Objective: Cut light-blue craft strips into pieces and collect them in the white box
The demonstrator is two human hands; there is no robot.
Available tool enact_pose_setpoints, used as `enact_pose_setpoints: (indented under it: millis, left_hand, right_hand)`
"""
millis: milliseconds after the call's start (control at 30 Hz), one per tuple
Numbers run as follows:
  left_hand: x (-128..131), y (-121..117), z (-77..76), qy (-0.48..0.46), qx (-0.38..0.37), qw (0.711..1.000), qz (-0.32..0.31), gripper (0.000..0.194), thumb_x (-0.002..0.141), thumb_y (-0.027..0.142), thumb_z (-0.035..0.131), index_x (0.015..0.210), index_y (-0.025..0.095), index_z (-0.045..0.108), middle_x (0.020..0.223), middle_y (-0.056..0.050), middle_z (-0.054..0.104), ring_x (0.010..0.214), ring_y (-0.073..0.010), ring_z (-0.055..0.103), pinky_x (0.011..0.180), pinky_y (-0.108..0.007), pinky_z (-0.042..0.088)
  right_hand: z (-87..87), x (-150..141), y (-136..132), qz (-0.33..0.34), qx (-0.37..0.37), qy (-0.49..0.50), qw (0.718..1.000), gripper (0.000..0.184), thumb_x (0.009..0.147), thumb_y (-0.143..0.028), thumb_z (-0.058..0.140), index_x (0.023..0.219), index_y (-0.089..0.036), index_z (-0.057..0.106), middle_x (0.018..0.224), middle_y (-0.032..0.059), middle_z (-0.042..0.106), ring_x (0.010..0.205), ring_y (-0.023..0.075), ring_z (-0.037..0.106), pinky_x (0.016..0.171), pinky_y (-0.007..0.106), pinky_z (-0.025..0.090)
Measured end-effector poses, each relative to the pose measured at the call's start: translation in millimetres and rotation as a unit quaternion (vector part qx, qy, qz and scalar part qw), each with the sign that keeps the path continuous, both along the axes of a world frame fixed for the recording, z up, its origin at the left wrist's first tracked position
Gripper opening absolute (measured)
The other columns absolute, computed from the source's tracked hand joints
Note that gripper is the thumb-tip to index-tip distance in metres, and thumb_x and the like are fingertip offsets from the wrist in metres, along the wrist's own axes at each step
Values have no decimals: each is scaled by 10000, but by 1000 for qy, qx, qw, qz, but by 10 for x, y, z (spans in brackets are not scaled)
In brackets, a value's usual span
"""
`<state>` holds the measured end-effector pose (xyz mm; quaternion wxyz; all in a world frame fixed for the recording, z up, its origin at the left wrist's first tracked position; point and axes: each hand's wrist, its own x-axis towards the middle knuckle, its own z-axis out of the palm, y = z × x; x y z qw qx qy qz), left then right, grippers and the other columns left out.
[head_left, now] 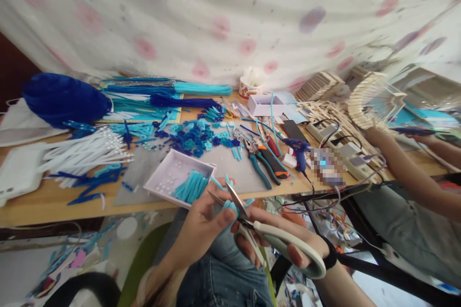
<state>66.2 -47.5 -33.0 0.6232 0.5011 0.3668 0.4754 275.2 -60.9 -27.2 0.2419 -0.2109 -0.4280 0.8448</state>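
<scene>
Over the lap, just in front of the table edge, my left hand (203,225) pinches a few light blue pipe cleaners (230,207). My right hand (284,223) is closed around the pale handles of a pair of scissors (238,201). The blades stand apart beside the pipe cleaners at my left fingertips; whether they touch them I cannot tell. Behind my left hand, a white box (154,183) on the table's front edge holds short light blue pipe cleaner pieces (192,186) and small white beads.
Blue flower shapes (189,136), white stems (88,153), pliers (260,168) and a blue glue gun (298,151) lie on the table (21,211). Power strips (351,158) with cables stand right. Another person's arm (403,168) reaches in beside a wooden-stick fan shape (363,100).
</scene>
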Motion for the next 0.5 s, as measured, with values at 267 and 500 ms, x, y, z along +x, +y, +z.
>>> enact_pose_setpoints:
  millis: [267, 500]
  left_hand:
    - [-17, -86, 113, 158, 127, 977, -63, 409, 1019, 477, 388, 1102, 195, 672, 1133, -115, 672, 1115, -256, 594, 1053, -404, 425]
    - [28, -133, 123, 194, 157, 964, -85, 473, 1000, 513, 388, 1324, 205, 543, 1330, -140, 599, 1254, -280, 547, 1126, -439, 397]
  right_hand:
    - [-50, 33, 22, -5, 53, 44, 998, 874, 688, -756, 714, 1329, -185, 548, 948, 81, 599, 800, 202, 552, 715, 316, 463]
    - [-204, 71, -10, -33, 68, 77, 994, 848, 770, -747, 643, 1395, -196, 486, 980, 99, 599, 836, 219, 578, 757, 359, 493]
